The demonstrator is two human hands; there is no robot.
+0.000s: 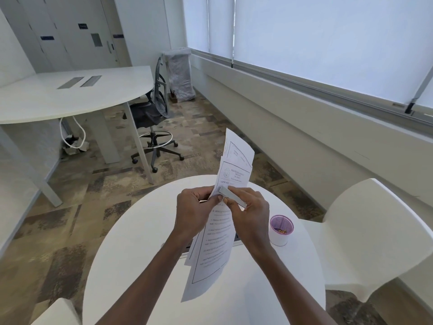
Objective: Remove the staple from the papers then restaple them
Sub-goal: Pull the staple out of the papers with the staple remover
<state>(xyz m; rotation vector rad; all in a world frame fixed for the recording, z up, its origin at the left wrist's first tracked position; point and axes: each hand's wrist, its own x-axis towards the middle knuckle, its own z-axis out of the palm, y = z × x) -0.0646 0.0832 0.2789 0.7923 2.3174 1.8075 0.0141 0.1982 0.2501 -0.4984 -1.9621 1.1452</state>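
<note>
A sheaf of printed white papers [214, 245] is held up above a round white table [131, 249]. My left hand [194, 212] pinches the sheets at their left edge, thumb on the front. My right hand [249, 212] grips a small grey tool [233, 195], seemingly a staple remover or small stapler, whose tip sits on the paper next to my left thumb. The staple itself cannot be made out. The top sheets [236, 160] curl upward and away from me.
A small white cup with a purple inside [280, 229] stands on the table right of my hands, with small bits at its bottom. A white chair [370, 233] is at the right. A larger white desk [70, 97] and office chair [154, 120] stand beyond.
</note>
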